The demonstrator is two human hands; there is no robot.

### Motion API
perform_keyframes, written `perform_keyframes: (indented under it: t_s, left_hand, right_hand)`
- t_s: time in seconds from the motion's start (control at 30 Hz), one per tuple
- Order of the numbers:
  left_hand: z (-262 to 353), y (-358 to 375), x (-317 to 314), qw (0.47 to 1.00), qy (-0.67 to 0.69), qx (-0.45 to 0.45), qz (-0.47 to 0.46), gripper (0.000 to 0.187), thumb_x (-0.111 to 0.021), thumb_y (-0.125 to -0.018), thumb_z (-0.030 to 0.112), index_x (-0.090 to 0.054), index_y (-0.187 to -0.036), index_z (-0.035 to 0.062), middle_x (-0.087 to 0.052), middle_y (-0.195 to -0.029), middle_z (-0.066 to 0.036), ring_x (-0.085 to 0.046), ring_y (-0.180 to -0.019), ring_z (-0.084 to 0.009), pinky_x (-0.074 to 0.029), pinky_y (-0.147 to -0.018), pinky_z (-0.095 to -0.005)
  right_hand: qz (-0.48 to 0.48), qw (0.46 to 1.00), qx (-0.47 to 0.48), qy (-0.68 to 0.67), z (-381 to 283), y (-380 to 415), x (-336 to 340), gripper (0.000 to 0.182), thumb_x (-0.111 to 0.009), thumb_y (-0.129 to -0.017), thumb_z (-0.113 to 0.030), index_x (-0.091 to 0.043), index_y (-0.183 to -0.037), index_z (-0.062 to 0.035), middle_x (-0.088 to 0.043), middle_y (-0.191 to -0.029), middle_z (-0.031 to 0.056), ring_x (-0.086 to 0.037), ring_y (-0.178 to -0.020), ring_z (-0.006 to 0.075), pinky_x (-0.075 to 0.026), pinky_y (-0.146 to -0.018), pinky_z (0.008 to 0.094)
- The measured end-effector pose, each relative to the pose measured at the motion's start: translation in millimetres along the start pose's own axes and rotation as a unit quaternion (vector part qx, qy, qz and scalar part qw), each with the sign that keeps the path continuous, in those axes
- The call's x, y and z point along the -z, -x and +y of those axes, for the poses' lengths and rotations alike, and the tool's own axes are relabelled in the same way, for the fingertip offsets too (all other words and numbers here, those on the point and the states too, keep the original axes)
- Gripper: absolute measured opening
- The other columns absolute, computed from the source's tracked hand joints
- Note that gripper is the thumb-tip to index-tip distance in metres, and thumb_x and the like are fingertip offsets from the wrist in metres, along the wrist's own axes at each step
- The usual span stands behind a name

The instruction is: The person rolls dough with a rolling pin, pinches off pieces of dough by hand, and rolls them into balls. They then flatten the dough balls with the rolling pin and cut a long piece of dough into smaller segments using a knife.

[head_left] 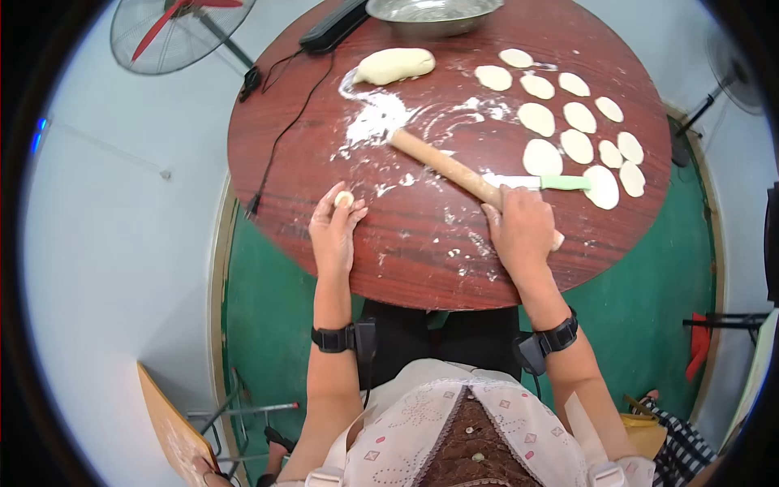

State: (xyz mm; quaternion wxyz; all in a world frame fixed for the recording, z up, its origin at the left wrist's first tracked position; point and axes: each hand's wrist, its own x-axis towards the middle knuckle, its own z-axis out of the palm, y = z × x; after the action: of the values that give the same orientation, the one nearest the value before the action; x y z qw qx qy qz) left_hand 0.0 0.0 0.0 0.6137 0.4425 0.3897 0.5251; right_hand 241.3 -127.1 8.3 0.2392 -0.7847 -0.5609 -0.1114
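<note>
Between the fingers of my left hand (pixel 333 229) is a small round piece of dough (pixel 344 199), held just above the table near its left front. My right hand (pixel 523 227) is wrapped round the near end of a wooden rolling pin (pixel 446 165), which lies slantwise across the table. Just beyond that hand lies a knife with a pale green handle (pixel 565 183); its blade is partly behind the pin. Several flat dough wrappers (pixel 536 119) are spread over the right side, one (pixel 601 188) touching the knife handle's end.
A thick dough log (pixel 395 66) lies at the back left beside scattered flour (pixel 375 118). Behind it stand a metal bowl (pixel 435 11) and a black power strip (pixel 334 26), whose cable runs down the left of the round table (pixel 280 174). Fans (pixel 180 32) stand on both sides.
</note>
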Motion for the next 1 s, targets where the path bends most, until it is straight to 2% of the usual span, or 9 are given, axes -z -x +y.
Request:
perform_keyframes:
  t_s: [0.07, 0.1, 0.4, 0.57, 0.7, 0.8, 0.9, 0.93, 1.0]
  left_hand:
    - [-19.7, 9.6, -4.1, 1.0, 0.014, 0.012, 0.002, 0.037, -0.054, -0.092, 0.003, -0.047, -0.126, -0.0074, -0.059, -0.101, -0.011, -0.064, -0.087, -0.0185, -0.055, -0.074, -0.0259]
    - [37.2, -22.1, 8.0, 0.996, -0.074, -0.041, -0.017, 0.035, -0.056, -0.09, 0.003, -0.049, -0.124, -0.0069, -0.06, -0.099, -0.009, -0.064, -0.086, -0.0173, -0.055, -0.073, -0.0254]
    - [0.6, -4.6, -7.7, 0.989, -0.126, -0.063, -0.055, 0.019, -0.063, -0.087, 0.006, -0.062, -0.104, -0.0014, -0.065, -0.093, -0.006, -0.061, -0.083, -0.0108, -0.047, -0.066, -0.0217]
    - [23.9, -21.0, -20.4, 0.98, -0.143, 0.031, -0.131, 0.017, -0.066, -0.082, 0.008, -0.062, -0.097, 0.0, -0.065, -0.088, -0.005, -0.06, -0.076, -0.0097, -0.043, -0.059, -0.0199]
    - [38.0, -29.3, -34.1, 0.97, -0.183, 0.018, -0.16, 0.021, -0.066, -0.081, 0.009, -0.063, -0.099, -0.0014, -0.065, -0.081, -0.005, -0.061, -0.069, -0.0122, -0.045, -0.056, -0.0238]
    - [25.3, -22.6, -28.1, 0.898, -0.416, -0.048, -0.138, 0.024, -0.065, -0.082, 0.008, -0.062, -0.103, -0.0038, -0.065, -0.091, -0.01, -0.062, -0.08, -0.0182, -0.049, -0.069, -0.0297]
    - [10.8, -15.9, -7.5, 0.766, -0.531, -0.351, -0.088, 0.029, -0.067, -0.079, 0.01, -0.062, -0.104, -0.0046, -0.062, -0.1, -0.016, -0.061, -0.09, -0.0285, -0.048, -0.08, -0.036]
    - [13.3, -10.7, -1.1, 0.783, -0.533, -0.308, -0.094, 0.034, -0.068, -0.076, 0.009, -0.062, -0.107, -0.0037, -0.059, -0.107, -0.018, -0.057, -0.096, -0.0337, -0.046, -0.084, -0.0386]
    - [15.2, -3.4, 9.0, 0.792, -0.521, -0.299, -0.107, 0.035, -0.069, -0.076, 0.009, -0.061, -0.108, -0.0033, -0.059, -0.107, -0.017, -0.058, -0.095, -0.0332, -0.046, -0.084, -0.0385]
  right_hand:
    - [-0.003, 0.999, 0.022, 0.04, 8.4, 9.8, 4.0, 0.03, -0.067, -0.076, -0.028, -0.059, -0.096, -0.0065, -0.055, -0.083, 0.0076, -0.053, -0.081, 0.0247, -0.04, -0.07, 0.0392]
    - [0.067, 0.997, -0.007, -0.044, -26.1, -11.1, -14.2, 0.033, -0.07, -0.075, -0.026, -0.061, -0.1, -0.0057, -0.058, -0.083, 0.0084, -0.055, -0.081, 0.0256, -0.041, -0.069, 0.039]
    - [0.07, 0.998, 0.007, 0.004, 0.2, 3.3, 1.3, 0.034, -0.068, -0.076, -0.028, -0.061, -0.1, -0.0055, -0.057, -0.084, 0.0072, -0.055, -0.081, 0.0242, -0.042, -0.069, 0.0375]
    - [0.05, 0.998, 0.016, 0.046, 1.2, 6.8, -0.7, 0.033, -0.067, -0.078, -0.029, -0.06, -0.101, -0.0071, -0.057, -0.084, 0.0067, -0.055, -0.082, 0.0237, -0.043, -0.073, 0.0381]
    - [0.067, 0.996, 0.017, 0.054, -2.0, 5.4, -1.8, 0.037, -0.066, -0.079, -0.033, -0.061, -0.105, -0.0065, -0.058, -0.087, 0.0076, -0.057, -0.083, 0.0255, -0.044, -0.074, 0.0391]
    - [0.061, 0.995, 0.024, 0.069, -1.0, 5.0, -2.1, 0.038, -0.066, -0.08, -0.032, -0.061, -0.107, -0.0063, -0.059, -0.088, 0.008, -0.058, -0.085, 0.0259, -0.045, -0.074, 0.0389]
    - [0.053, 0.996, 0.022, 0.075, -3.3, 3.5, -0.3, 0.038, -0.066, -0.08, -0.03, -0.061, -0.109, -0.0062, -0.061, -0.091, 0.0093, -0.058, -0.087, 0.0267, -0.045, -0.074, 0.0393]
    - [0.049, 0.996, 0.023, 0.074, -2.5, 3.3, -1.0, 0.037, -0.067, -0.08, -0.029, -0.06, -0.109, -0.0064, -0.061, -0.091, 0.01, -0.058, -0.087, 0.0273, -0.044, -0.073, 0.0395]
    - [0.046, 0.995, 0.026, 0.079, -1.9, 2.2, -1.0, 0.038, -0.065, -0.081, -0.03, -0.061, -0.111, -0.0062, -0.062, -0.09, 0.0093, -0.058, -0.087, 0.0265, -0.045, -0.074, 0.0398]
